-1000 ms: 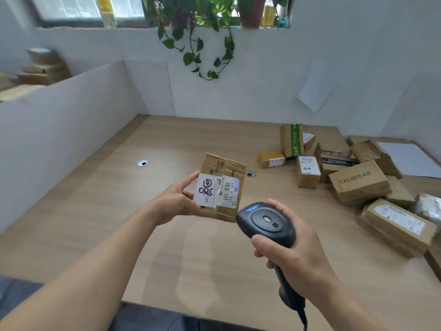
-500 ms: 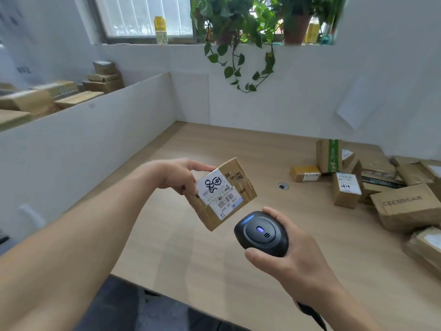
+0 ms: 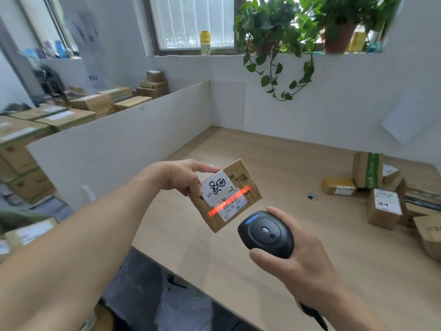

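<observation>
L. grip (image 3: 183, 175) is pinching the small brown cardboard box (image 3: 241, 174) by its upper-left corner, holding it tilted in the air above the light wooden tabletop (image 3: 262, 278). R. grip (image 3: 296, 266) is wrapping round the black handheld barcode scanner (image 3: 265, 231), just below-right of the box, not touching it. A red scan line (image 3: 242, 191) is glowing across the white shipping label (image 3: 218, 187), which is reading "590-" and "A37". Loose brown parcels (image 3: 381, 209) are lying at the tabletop's right; one at the edge is showing "CE".
</observation>
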{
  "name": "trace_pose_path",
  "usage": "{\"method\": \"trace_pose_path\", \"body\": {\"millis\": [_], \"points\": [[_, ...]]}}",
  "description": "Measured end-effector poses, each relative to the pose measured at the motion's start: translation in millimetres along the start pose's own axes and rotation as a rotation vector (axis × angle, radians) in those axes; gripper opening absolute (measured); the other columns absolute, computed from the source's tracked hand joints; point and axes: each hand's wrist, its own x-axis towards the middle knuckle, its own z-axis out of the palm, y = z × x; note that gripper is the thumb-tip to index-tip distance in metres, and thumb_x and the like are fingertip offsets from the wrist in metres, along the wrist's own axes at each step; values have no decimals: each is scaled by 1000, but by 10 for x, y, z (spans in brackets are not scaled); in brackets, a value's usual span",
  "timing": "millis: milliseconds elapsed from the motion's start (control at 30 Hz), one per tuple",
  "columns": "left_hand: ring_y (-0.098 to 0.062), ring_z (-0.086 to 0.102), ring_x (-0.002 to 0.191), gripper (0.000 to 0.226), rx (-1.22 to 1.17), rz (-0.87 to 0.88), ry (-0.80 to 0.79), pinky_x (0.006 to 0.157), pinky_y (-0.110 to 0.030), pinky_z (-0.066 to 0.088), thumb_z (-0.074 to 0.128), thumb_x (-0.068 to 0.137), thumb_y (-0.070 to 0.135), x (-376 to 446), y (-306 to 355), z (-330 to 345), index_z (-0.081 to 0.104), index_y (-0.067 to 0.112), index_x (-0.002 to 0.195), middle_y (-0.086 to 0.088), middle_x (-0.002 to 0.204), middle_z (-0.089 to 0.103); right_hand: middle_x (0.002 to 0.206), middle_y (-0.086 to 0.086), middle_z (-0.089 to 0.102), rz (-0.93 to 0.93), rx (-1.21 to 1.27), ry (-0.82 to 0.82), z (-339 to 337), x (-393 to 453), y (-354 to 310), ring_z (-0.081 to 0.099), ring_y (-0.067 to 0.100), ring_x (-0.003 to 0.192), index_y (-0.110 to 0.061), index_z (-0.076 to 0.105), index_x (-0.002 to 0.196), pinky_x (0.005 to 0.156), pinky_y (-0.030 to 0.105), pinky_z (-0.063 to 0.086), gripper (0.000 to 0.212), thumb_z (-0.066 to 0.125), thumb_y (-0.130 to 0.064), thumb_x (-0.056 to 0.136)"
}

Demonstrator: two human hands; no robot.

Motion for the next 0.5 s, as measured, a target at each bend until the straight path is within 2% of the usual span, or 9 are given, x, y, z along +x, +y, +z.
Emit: {"method": "trace_pose_path", "body": {"millis": [67, 167, 233, 300, 400, 500], "points": [[-31, 68, 112, 80, -9, -17, 22, 97, -53, 56, 64, 83, -7, -134, 6, 39, 53, 51, 138, -10, 115, 74, 97, -45, 63, -14, 15, -39, -31, -45, -17, 67, -11, 93, -49, 55, 103, 69, 3, 48, 64, 94, -12, 68], [-28, 69, 110, 80, -24, -34, 44, 98, -51, 56, 63, 85, -8, -343, 39, 132, 51, 55, 132, -5, 112, 75, 100, -41, 65, -19, 56, -81, -92, -119, -12, 68, -7, 92, -48, 57, 103, 68, 6, 50, 63, 95, -12, 68], [-29, 69, 110, 79, -43, -47, 64, 97, -51, 56, 62, 85, -10, -478, 49, 197, 52, 54, 130, -6, 111, 76, 100, -38, 67, -15, 92, -107, -118, -177, -2, 70, -5, 91, -48, 57, 106, 69, 6, 50, 65, 98, -20, 63], [-30, 70, 109, 79, -73, -60, 85, 98, -52, 55, 60, 86, -11, -599, 39, 254, 52, 52, 132, -8, 110, 76, 101, -36, 68, -17, 115, -129, -133, -230, 4, 70, -4, 91, -47, 58, 109, 70, 6, 49, 64, 91, -32, 56], [-30, 70, 109, 79, -106, -95, 116, 98, -51, 55, 60, 87, -12, -779, 23, 332, 51, 50, 135, -8, 109, 76, 101, -32, 71, -30, 153, -168, -146, -294, 21, 71, -2, 91, -45, 60, 110, 71, 6, 49, 62, 87, -34, 55], [-32, 69, 111, 77, -136, -114, 147, 98, -51, 55, 59, 87, -13, -958, -16, 412, 53, 53, 126, -8, 110, 76, 101, -32, 71, -65, 156, -201, -155, -347, 0, 71, -2, 92, -56, 62, 106, 74, 6, 49, 61, 86, -32, 56]]}}
